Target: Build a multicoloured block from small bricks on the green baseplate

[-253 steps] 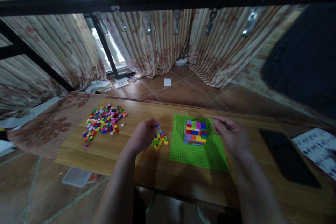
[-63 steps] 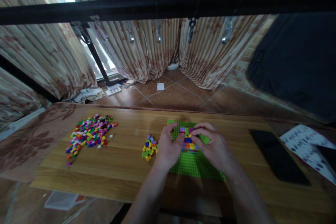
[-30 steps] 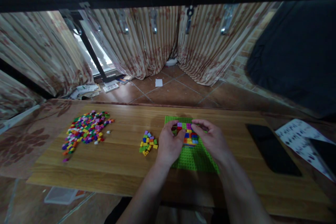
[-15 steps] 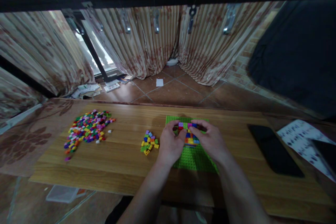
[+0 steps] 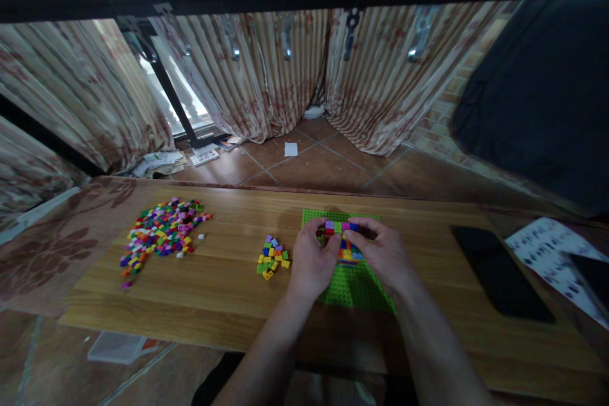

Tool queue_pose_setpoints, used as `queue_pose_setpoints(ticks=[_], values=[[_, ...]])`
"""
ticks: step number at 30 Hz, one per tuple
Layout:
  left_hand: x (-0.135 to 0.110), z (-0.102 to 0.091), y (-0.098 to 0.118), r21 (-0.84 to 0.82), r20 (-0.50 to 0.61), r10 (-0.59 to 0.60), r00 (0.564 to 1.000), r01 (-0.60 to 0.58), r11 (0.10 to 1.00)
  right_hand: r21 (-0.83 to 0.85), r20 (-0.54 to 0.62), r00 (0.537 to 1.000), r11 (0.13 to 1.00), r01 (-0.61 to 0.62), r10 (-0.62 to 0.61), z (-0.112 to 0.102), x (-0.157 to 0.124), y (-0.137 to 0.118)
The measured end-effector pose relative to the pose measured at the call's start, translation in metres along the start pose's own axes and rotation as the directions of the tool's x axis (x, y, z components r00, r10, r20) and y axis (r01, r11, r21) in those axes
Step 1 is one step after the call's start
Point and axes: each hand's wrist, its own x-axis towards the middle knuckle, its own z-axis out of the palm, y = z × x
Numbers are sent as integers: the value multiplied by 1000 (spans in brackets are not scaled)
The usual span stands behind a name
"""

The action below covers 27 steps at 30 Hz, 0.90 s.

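One multicoloured brick stack (image 5: 349,255) sits on the green baseplate (image 5: 352,295), directly between the left hand (image 5: 311,261) and the right hand (image 5: 384,255). Both hands are partly closed on it, fingers curled toward its far side, thumbs close together over its top; whether they grip or merely press, I cannot tell. Just beside the left hand, a small brick pile (image 5: 271,258) lies on the tabletop (image 5: 228,304), with a larger brick heap (image 5: 164,228) well apart, farther left.
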Motion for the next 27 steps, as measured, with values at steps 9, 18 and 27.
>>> queue_pose_setpoints(ticks=[9, 18, 27], values=[[-1, 1, -3, 23, -22, 2, 1000, -1, 1000, -121, -2, 997, 990, 70, -71, -1, 1, -3], [1, -1, -7, -22, 7, 11, 1000, -11, 1000, -206, -11, 995, 973, 99, -104, 1, -1, -6], [22, -44, -18, -165, -148, -93, 985, 69, 984, 73, -23, 999, 997, -30, 31, -6, 0, 2]])
